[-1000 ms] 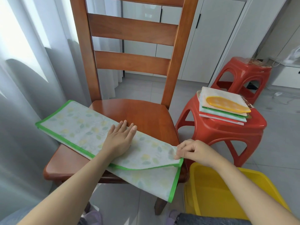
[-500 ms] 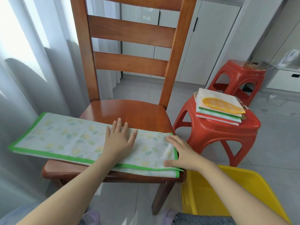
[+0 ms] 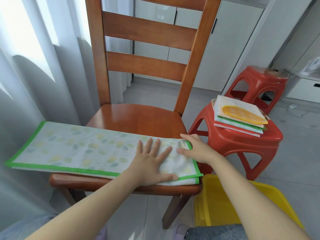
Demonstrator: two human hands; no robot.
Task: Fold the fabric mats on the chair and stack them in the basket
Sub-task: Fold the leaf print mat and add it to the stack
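Observation:
A leaf-patterned fabric mat (image 3: 83, 149) with a green border lies folded lengthwise across the front of the wooden chair (image 3: 138, 118) seat, its left end overhanging. My left hand (image 3: 152, 163) presses flat on the mat's right part, fingers spread. My right hand (image 3: 195, 149) rests with straight fingers on the mat's right end, beside the green edge. The yellow basket (image 3: 225, 201) stands on the floor below the chair's right front corner; no mat shows in its visible part.
A red stool (image 3: 242, 141) right of the chair carries a stack of folded mats (image 3: 240, 116). A second red stool (image 3: 256, 84) stands behind it. Grey curtains (image 3: 34, 84) hang at the left, white cabinets at the back.
The hanging lower layer was brought up so the mat lies folded flat on the seat. My left hand slid right along it. My right hand let go of the corner and now lies flat.

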